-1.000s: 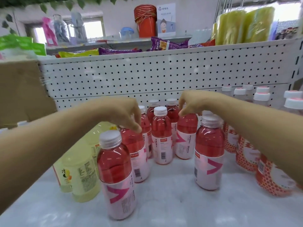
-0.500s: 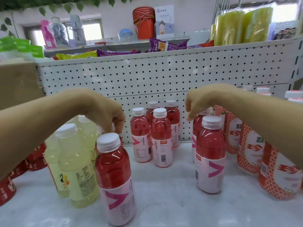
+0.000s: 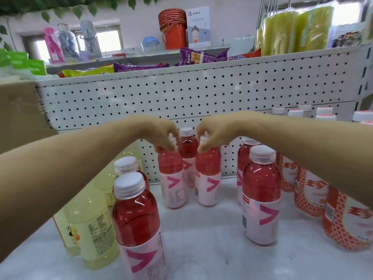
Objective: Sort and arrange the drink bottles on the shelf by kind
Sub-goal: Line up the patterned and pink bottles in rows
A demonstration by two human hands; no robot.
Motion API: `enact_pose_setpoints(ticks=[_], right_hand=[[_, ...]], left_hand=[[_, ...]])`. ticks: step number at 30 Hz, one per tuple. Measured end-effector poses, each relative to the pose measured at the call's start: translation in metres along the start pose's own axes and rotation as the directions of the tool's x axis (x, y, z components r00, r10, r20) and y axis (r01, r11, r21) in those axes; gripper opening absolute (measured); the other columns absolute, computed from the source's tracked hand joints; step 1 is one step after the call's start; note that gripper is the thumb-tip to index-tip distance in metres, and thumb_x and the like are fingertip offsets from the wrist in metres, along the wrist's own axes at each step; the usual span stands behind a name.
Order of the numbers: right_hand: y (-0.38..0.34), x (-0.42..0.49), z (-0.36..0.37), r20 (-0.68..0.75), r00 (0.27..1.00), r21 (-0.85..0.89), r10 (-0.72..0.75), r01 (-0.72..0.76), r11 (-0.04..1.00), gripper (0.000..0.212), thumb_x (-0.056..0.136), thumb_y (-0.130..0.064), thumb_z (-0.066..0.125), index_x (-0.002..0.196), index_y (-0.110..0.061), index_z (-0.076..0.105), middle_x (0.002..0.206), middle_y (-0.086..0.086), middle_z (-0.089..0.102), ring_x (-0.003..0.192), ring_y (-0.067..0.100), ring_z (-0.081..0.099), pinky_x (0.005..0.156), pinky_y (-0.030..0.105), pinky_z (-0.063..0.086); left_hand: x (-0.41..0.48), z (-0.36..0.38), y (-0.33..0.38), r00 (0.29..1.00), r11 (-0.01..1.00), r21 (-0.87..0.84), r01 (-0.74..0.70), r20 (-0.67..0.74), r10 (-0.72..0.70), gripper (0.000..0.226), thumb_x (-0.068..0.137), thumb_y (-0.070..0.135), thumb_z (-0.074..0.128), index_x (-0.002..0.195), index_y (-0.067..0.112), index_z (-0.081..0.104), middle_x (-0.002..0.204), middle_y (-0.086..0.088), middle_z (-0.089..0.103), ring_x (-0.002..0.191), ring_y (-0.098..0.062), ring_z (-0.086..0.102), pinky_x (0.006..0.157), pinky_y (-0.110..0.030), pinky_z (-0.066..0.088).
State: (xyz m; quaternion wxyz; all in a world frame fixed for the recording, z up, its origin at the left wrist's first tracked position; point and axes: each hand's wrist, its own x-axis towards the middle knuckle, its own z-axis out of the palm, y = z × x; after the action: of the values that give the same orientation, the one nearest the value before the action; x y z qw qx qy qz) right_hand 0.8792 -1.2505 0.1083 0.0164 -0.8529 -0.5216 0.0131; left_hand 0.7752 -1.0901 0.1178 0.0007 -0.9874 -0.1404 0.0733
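Several red drink bottles with pink-white labels stand on the white shelf (image 3: 201,239). My left hand (image 3: 161,134) grips the cap of one red bottle (image 3: 171,178) near the back. My right hand (image 3: 212,134) grips the cap of the red bottle (image 3: 207,178) right beside it. A third red bottle (image 3: 188,146) stands behind, between the two. Another red bottle (image 3: 139,225) is close at front left, one more (image 3: 261,199) at right of centre. Pale yellow bottles (image 3: 90,235) stand at the left under my forearm.
Bottles with orange-patterned labels (image 3: 310,195) line the right side, white-capped ones (image 3: 294,113) behind them. The pegboard back panel (image 3: 181,93) closes the shelf. A cardboard box (image 3: 20,110) sits at left. Snack bags (image 3: 201,57) lie on the shelf above.
Both hands moved inward toward the middle and now hold the caps of two red bottles standing side by side near the back; before, they were spread apart over outer bottles.
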Motion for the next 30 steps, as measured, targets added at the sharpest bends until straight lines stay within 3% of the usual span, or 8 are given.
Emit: enact_pose_setpoints(ticks=[5, 9, 15, 18, 24, 26, 28, 30], right_hand=[[0.014, 0.002, 0.007, -0.096, 0.988, -0.004, 0.124, -0.125, 0.992, 0.053, 0.088, -0.057, 0.062, 0.085, -0.004, 0.06, 0.076, 0.01, 0.066, 0.059, 0.026, 0.063, 0.051, 0.028, 0.051], [0.011, 0.003, 0.001, -0.031, 0.989, 0.016, 0.141, -0.141, 0.99, 0.048, 0.088, -0.053, 0.066, 0.098, -0.006, 0.063, 0.075, 0.01, 0.071, 0.054, 0.023, 0.068, 0.058, 0.028, 0.055], [0.006, 0.015, 0.001, 0.004, 0.997, 0.019, 0.076, -0.076, 0.997, 0.031, 0.09, -0.039, 0.067, 0.111, -0.016, 0.064, 0.083, 0.004, 0.072, 0.063, 0.02, 0.073, 0.061, 0.028, 0.053], [0.007, 0.016, -0.001, 0.019, 0.997, -0.008, 0.07, -0.069, 0.998, 0.031, 0.091, -0.035, 0.066, 0.116, -0.018, 0.061, 0.096, 0.003, 0.071, 0.066, 0.018, 0.073, 0.062, 0.027, 0.054], [0.007, 0.012, 0.001, 0.018, 0.996, -0.034, 0.09, -0.089, 0.995, 0.033, 0.093, -0.036, 0.064, 0.121, -0.02, 0.058, 0.093, -0.001, 0.068, 0.074, 0.019, 0.073, 0.061, 0.027, 0.05], [0.007, 0.011, 0.001, 0.013, 0.995, -0.067, 0.104, -0.103, 0.992, 0.041, 0.093, -0.041, 0.063, 0.128, -0.022, 0.056, 0.102, 0.0, 0.067, 0.08, 0.02, 0.071, 0.066, 0.029, 0.051], [0.007, 0.008, -0.001, 0.011, 0.993, -0.111, 0.118, -0.116, 0.987, 0.058, 0.091, -0.05, 0.061, 0.141, -0.025, 0.046, 0.128, 0.001, 0.062, 0.104, 0.023, 0.066, 0.086, 0.036, 0.053], [0.005, -0.003, -0.005, -0.03, 0.991, -0.085, 0.128, -0.13, 0.988, 0.072, 0.091, -0.056, 0.058, 0.151, -0.026, 0.034, 0.149, -0.001, 0.046, 0.128, 0.023, 0.052, 0.106, 0.039, 0.041]], left_hand=[[0.007, 0.009, 0.005, 0.996, 0.996, -0.095, -0.005, -0.084, -0.003, 0.027, 0.092, 0.044, 0.066, 0.098, 0.018, 0.063, 0.086, 0.001, 0.074, 0.064, -0.014, 0.074, 0.076, -0.032, 0.048], [0.014, 0.009, 0.005, 0.995, 0.991, -0.128, -0.03, -0.099, 0.018, 0.028, 0.091, 0.039, 0.068, 0.103, 0.014, 0.064, 0.093, -0.004, 0.075, 0.068, -0.019, 0.075, 0.071, -0.028, 0.052], [0.016, 0.008, 0.008, 0.989, 0.989, -0.103, -0.107, -0.116, 0.095, 0.029, 0.093, 0.032, 0.067, 0.12, 0.023, 0.062, 0.105, 0.0, 0.069, 0.071, -0.014, 0.073, 0.067, -0.028, 0.049], [0.018, 0.009, 0.009, 0.985, 0.99, -0.069, -0.124, -0.13, 0.115, 0.031, 0.093, 0.033, 0.066, 0.124, 0.029, 0.059, 0.109, 0.003, 0.066, 0.075, -0.012, 0.072, 0.071, -0.03, 0.049], [0.024, 0.01, 0.011, 0.978, 0.986, -0.075, -0.151, -0.154, 0.138, 0.034, 0.092, 0.027, 0.068, 0.126, 0.028, 0.06, 0.117, -0.002, 0.063, 0.078, -0.016, 0.072, 0.083, -0.039, 0.058], [0.021, 0.01, 0.011, 0.978, 0.983, -0.105, -0.154, -0.16, 0.136, 0.035, 0.092, 0.024, 0.068, 0.126, 0.027, 0.059, 0.118, -0.002, 0.062, 0.077, -0.016, 0.071, 0.08, -0.036, 0.058], [0.016, 0.009, 0.011, 0.979, 0.981, -0.125, -0.147, -0.157, 0.126, 0.043, 0.092, 0.027, 0.068, 0.133, 0.028, 0.054, 0.127, 0.0, 0.058, 0.084, -0.015, 0.07, 0.08, -0.033, 0.056], [0.006, 0.006, 0.012, 0.981, 0.987, -0.101, -0.126, -0.164, 0.109, 0.056, 0.092, 0.037, 0.068, 0.143, 0.032, 0.045, 0.14, 0.003, 0.048, 0.106, -0.018, 0.064, 0.09, -0.034, 0.051]])
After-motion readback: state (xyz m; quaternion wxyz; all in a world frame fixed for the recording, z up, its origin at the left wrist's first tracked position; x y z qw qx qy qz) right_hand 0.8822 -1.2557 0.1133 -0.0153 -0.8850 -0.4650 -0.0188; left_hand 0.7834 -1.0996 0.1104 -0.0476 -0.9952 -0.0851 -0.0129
